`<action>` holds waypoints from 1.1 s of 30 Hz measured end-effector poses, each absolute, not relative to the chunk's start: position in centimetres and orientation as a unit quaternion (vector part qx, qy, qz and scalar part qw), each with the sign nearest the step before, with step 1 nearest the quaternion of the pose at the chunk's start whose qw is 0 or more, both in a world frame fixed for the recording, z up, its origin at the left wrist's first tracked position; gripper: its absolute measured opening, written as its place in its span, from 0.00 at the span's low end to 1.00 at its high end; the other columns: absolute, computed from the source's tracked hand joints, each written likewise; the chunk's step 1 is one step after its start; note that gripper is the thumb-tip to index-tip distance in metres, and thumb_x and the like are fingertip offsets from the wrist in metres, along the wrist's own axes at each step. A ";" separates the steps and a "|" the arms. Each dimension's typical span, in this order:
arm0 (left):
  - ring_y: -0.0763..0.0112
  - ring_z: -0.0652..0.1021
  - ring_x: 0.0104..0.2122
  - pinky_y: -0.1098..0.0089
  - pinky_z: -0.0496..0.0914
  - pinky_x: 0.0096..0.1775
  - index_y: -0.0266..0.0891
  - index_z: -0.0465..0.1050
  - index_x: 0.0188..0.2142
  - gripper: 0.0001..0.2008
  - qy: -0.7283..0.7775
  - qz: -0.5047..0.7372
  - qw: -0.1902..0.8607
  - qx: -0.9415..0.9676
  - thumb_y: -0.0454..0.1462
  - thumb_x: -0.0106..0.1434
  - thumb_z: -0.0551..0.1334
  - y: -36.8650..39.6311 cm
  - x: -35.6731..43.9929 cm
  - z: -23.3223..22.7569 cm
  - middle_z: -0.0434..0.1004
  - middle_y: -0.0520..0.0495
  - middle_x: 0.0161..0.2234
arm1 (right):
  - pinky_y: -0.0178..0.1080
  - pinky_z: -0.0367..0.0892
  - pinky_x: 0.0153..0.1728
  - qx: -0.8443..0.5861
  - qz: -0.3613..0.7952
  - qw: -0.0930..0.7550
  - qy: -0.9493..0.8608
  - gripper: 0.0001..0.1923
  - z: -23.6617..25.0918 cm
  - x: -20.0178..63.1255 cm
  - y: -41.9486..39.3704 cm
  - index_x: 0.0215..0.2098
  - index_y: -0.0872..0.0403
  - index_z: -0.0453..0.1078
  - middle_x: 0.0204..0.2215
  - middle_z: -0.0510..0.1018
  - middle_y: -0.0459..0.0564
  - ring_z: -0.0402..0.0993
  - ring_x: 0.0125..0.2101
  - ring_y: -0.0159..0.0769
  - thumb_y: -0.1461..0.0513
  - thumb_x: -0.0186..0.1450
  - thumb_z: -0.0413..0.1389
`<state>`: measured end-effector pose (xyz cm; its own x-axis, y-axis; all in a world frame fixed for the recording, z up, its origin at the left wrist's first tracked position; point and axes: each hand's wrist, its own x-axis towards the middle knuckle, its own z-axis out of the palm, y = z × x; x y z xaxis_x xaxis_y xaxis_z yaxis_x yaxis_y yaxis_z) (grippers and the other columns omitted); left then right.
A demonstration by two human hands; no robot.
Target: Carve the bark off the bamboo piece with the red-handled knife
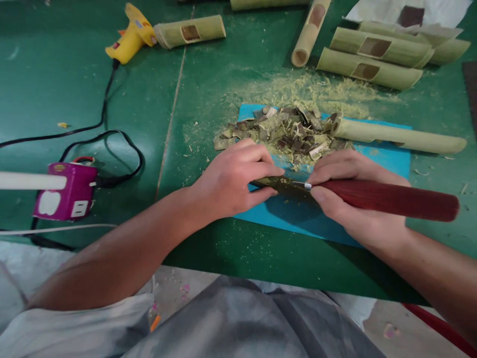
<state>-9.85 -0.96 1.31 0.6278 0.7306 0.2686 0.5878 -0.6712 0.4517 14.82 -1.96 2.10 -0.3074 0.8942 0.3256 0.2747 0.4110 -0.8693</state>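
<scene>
My right hand (345, 191) grips a carving knife by its long dark red handle (391, 200), close to the metal ferrule. My left hand (234, 179) pinches a small dark piece (274, 183) at the blade's tip, the fingers closed around it. Both hands rest over a blue cutting mat (380, 159) on the green table (223, 79). A heap of bamboo chips (286, 132) lies on the mat just beyond my fingers. A bamboo tube (395, 136) lies across the mat's far right side.
Several bamboo tubes with square cut-outs (372, 57) lie at the back right, another (190, 32) at the back centre. A yellow glue gun (132, 35) sits back left, its cord running to a purple power strip (69, 191). Sawdust (298, 89) covers the table's middle.
</scene>
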 end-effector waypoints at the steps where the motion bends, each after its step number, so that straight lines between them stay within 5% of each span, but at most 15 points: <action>1: 0.65 0.78 0.39 0.63 0.72 0.43 0.40 0.81 0.48 0.12 0.372 0.218 0.163 0.887 0.40 0.66 0.68 -1.0 -9.8 1.3 0.82 0.44 0.40 | 0.47 0.78 0.43 -0.403 0.362 0.426 -0.725 0.05 2.1 14.8 -1.9 0.33 0.43 0.78 0.34 0.83 0.44 0.80 0.36 0.39 0.62 0.63 0.65; 16: 0.66 0.77 0.39 0.64 0.70 0.43 0.40 0.81 0.48 0.12 0.370 0.226 0.161 0.886 0.41 0.66 0.68 -0.9 -9.9 0.9 0.81 0.45 0.39 | 0.49 0.77 0.43 -0.404 0.329 0.474 -0.710 0.02 1.8 15.3 -2.4 0.34 0.43 0.77 0.34 0.82 0.45 0.80 0.36 0.41 0.60 0.64 0.63; 33: 0.65 0.77 0.39 0.63 0.71 0.43 0.39 0.81 0.47 0.12 0.369 0.235 0.162 0.884 0.39 0.66 0.68 -1.0 -9.7 0.9 0.81 0.44 0.39 | 0.47 0.77 0.42 -0.394 0.365 0.428 -0.727 0.06 2.1 14.8 -1.9 0.33 0.44 0.78 0.33 0.83 0.44 0.80 0.36 0.39 0.64 0.63 0.64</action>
<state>-9.74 -0.98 0.94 0.6172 0.7292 0.2955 0.5766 -0.6748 0.4607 14.79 -1.87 2.15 -0.3234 0.8847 0.3357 0.2604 0.4242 -0.8673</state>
